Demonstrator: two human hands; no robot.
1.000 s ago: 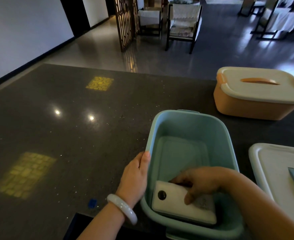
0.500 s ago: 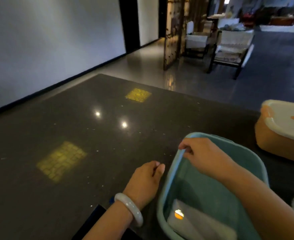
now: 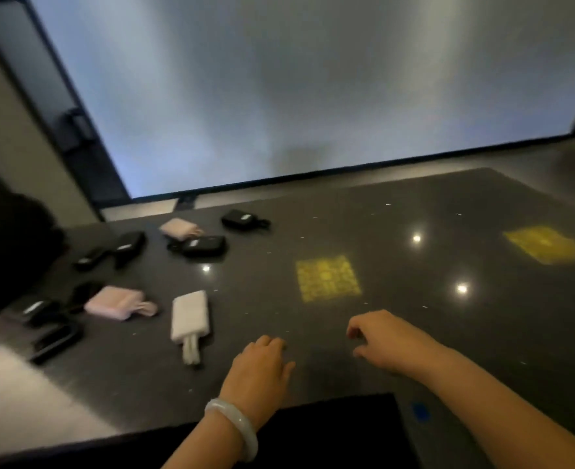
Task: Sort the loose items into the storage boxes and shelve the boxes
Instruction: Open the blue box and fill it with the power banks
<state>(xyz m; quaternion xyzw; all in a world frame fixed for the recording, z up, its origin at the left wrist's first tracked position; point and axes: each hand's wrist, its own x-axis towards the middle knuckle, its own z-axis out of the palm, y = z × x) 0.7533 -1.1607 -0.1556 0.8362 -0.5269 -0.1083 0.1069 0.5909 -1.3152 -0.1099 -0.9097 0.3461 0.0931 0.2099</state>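
Both my hands are empty. My left hand (image 3: 262, 362) lies knuckles-up on the table (image 3: 448, 333) with the fingers loosely bent, holding nothing. My right hand (image 3: 386, 340) hovers just beside it, fingers curled loosely with a gap between thumb and the rest, gripping nothing.

The loose items lie off to the left of my fingers. Nearest is the white pouch (image 3: 190, 314), cord end pointing back toward me, just left of my left hand. Past it sits a pink pouch (image 3: 115, 302), and further left a clutch of black cases (image 3: 47, 324) near the table edge. Further out from my fingers are another pink pouch (image 3: 178, 228) and three more black cases (image 3: 200, 246).

What I'd watch: the black cases are hard to pick out against the dark table, and the picture is blurred, so I could miss one or misjudge a grab. The ones nearest the left edge could get knocked off if I sweep at them. The white pouch's cord could snag or drag if I lift by the body alone. Reaching across with my right hand, my forearm could brush the white pouch.

No storage box shows here at all, so I cannot say what any of them holds; whatever I pick up has to be carried out of this view.
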